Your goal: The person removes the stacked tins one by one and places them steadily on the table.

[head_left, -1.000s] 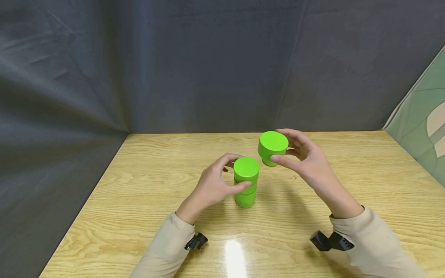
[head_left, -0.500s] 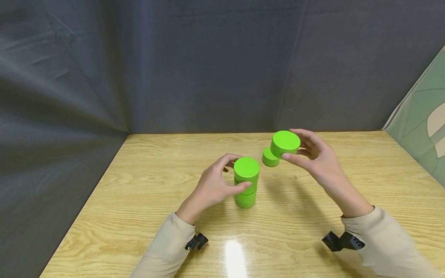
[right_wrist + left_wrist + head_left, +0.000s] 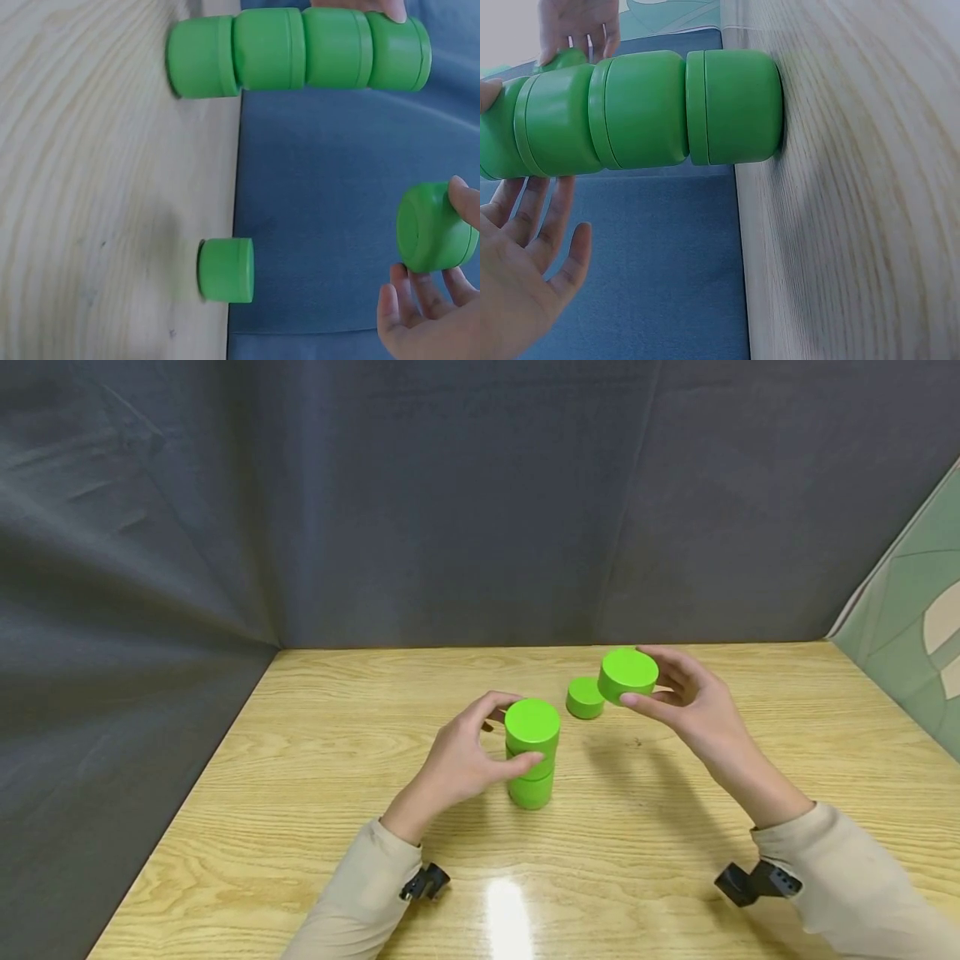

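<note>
Several squat green round jars, each with a seam near its top, stand in an upright stack [image 3: 531, 792] on the wooden table. My left hand [image 3: 467, 752] holds the stack's upper part, thumb in front and fingers behind. Side-on in the left wrist view, the stacked jars [image 3: 646, 109] sit slightly out of line. My right hand [image 3: 701, 706] grips another green jar [image 3: 628, 672] between thumb and fingers, raised to the right of the stack. The right wrist view shows the recessed base of this held jar [image 3: 424, 229], well above the table. A lone green jar [image 3: 585, 698] stands behind the stack.
The light wooden table [image 3: 315, 735] ends at a dark cloth backdrop [image 3: 450, 527] at the back and left. A green patterned panel [image 3: 915, 610] borders the right side. Each sleeve carries a small black camera [image 3: 757, 883] at the wrist.
My right hand has carried its jar to the right, bringing the lone jar behind it into full view, then slightly lower. The left hand and the stack have stayed put.
</note>
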`<action>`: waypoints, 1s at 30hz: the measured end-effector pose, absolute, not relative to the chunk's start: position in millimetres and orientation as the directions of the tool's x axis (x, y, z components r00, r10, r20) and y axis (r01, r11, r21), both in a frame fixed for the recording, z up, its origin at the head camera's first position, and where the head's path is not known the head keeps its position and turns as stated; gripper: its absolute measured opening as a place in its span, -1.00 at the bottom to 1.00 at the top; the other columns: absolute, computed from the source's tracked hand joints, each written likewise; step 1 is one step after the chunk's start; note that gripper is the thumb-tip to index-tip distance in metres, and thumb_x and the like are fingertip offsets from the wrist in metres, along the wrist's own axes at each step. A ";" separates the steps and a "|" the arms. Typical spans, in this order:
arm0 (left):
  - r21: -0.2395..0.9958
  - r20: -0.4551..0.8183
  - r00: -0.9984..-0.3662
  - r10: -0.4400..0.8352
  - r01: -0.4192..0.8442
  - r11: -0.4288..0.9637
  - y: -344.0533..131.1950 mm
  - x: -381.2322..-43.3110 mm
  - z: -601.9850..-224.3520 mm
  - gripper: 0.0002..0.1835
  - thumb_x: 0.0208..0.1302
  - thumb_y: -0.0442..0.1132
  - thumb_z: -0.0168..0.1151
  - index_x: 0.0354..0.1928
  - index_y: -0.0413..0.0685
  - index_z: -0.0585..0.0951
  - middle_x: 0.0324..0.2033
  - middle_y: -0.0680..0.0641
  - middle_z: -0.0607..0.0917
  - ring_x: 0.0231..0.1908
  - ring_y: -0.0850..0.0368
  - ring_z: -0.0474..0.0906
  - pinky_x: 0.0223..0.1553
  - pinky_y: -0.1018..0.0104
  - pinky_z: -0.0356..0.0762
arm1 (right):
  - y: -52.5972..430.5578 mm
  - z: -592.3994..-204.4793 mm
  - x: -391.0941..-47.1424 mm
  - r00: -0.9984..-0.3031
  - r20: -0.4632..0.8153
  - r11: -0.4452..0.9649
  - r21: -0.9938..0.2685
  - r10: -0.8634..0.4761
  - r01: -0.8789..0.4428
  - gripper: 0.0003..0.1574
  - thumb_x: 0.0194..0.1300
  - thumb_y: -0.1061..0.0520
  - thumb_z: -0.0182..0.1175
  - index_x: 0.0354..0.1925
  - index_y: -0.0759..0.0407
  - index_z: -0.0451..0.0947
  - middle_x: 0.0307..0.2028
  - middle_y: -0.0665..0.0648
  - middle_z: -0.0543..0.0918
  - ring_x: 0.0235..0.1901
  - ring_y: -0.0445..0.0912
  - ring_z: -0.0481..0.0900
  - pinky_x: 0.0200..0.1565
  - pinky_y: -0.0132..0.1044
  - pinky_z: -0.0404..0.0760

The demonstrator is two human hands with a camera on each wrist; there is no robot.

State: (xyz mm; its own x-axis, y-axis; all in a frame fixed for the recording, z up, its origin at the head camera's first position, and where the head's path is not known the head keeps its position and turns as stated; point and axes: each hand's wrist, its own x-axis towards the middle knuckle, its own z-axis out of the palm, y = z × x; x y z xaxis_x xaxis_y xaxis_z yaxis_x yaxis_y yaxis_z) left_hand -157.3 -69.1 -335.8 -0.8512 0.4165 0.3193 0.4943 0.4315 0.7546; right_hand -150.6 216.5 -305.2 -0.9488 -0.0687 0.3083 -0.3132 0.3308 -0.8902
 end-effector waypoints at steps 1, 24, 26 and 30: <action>0.755 0.320 -0.851 0.417 0.495 0.430 -69.1 -157.2 -335.9 -0.36 0.06 -0.04 0.53 0.20 0.10 0.51 -0.04 0.19 0.61 -0.02 0.25 0.51 0.01 0.23 0.50 | 217.6 -306.2 -150.6 -0.951 0.303 0.340 -0.889 -0.068 -0.308 -0.27 0.28 0.23 0.35 0.36 0.17 0.35 0.08 -0.15 0.55 0.02 -0.27 0.50 -0.05 -0.55 0.48; 0.767 0.326 -0.850 0.414 0.494 0.409 -69.1 -158.1 -338.1 -0.37 0.05 -0.06 0.54 0.19 0.10 0.52 -0.05 0.18 0.62 -0.03 0.20 0.52 0.03 0.03 0.52 | 240.7 -329.3 -162.0 -0.990 0.138 0.434 -0.892 -0.013 -0.130 -0.10 0.27 0.02 0.39 0.44 0.20 0.24 0.10 -0.17 0.49 -0.01 -0.30 0.48 -0.11 -0.56 0.50; 0.766 0.329 -0.849 0.413 0.496 0.410 -69.2 -158.3 -338.3 -0.37 0.05 -0.06 0.54 0.19 0.10 0.52 -0.05 0.17 0.62 -0.04 0.20 0.52 0.02 0.03 0.52 | 242.2 -330.4 -163.8 -0.993 0.119 0.434 -0.894 -0.010 -0.112 -0.10 0.27 -0.01 0.39 0.44 0.17 0.24 0.11 -0.17 0.49 0.00 -0.29 0.46 -0.10 -0.56 0.49; 0.763 0.332 -0.848 0.414 0.499 0.410 -69.4 -158.4 -338.1 -0.36 0.06 -0.05 0.54 0.20 0.10 0.51 -0.05 0.16 0.62 -0.04 0.17 0.53 0.02 0.01 0.52 | 244.7 -333.1 -169.0 -0.995 0.099 0.444 -0.892 0.000 -0.089 -0.09 0.28 -0.02 0.38 0.45 0.16 0.24 0.12 -0.14 0.48 0.00 -0.31 0.43 -0.10 -0.57 0.47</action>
